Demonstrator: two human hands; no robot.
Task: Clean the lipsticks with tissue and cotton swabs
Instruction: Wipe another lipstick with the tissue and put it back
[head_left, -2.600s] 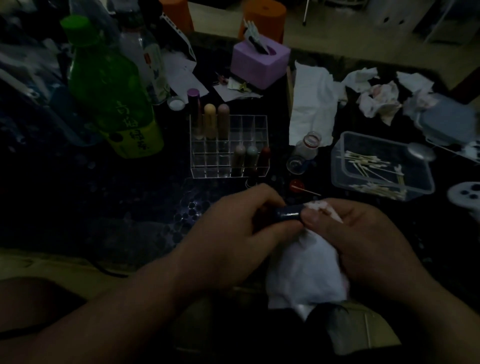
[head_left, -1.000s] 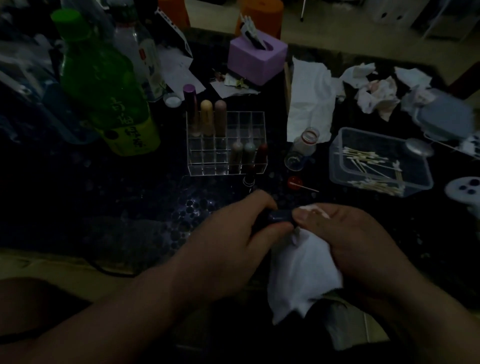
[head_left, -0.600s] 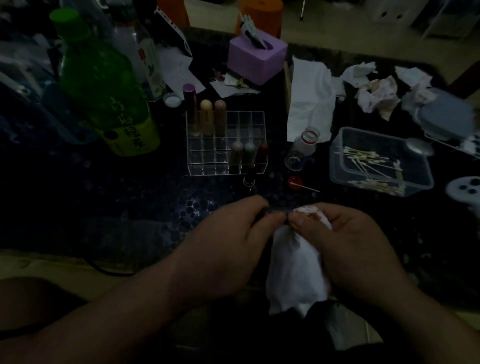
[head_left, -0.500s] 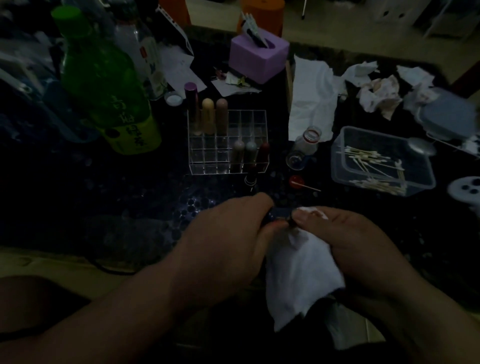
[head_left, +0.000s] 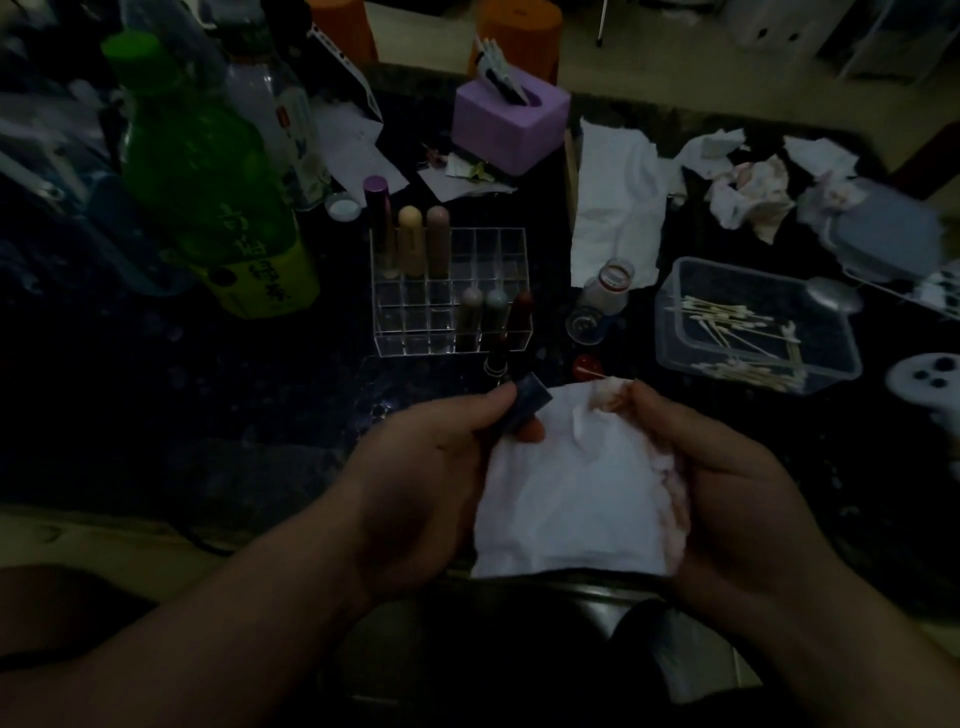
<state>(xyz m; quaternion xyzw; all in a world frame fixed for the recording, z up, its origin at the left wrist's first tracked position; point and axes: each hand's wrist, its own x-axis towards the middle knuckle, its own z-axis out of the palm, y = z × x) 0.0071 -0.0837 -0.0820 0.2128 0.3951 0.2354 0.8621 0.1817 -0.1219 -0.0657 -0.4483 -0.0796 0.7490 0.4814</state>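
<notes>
My left hand (head_left: 431, 467) grips a dark blue lipstick tube (head_left: 524, 408), its end tilted up and to the right. My right hand (head_left: 727, 478) holds a white tissue (head_left: 566, 493) with pink stains near its top edge; the tissue hangs open between both hands, beside the tube. A clear acrylic organizer (head_left: 449, 291) stands beyond, with several lipsticks upright in its cells. One more lipstick (head_left: 497, 358) stands just in front of it. A clear plastic box (head_left: 753, 325) of cotton swabs sits to the right.
A green bottle (head_left: 208, 176) and a clear bottle (head_left: 283, 114) stand at the left. A purple tissue box (head_left: 511, 119), a flat tissue (head_left: 618, 208), crumpled stained tissues (head_left: 748, 192), a small open bottle (head_left: 605, 288) and a grey lid (head_left: 893, 228) crowd the dark table's back and right.
The tissue was wrapped round the tube's end with both hands close together. Now the hands have drawn apart, the tube is free of the tissue and tilted up, and the tissue hangs spread.
</notes>
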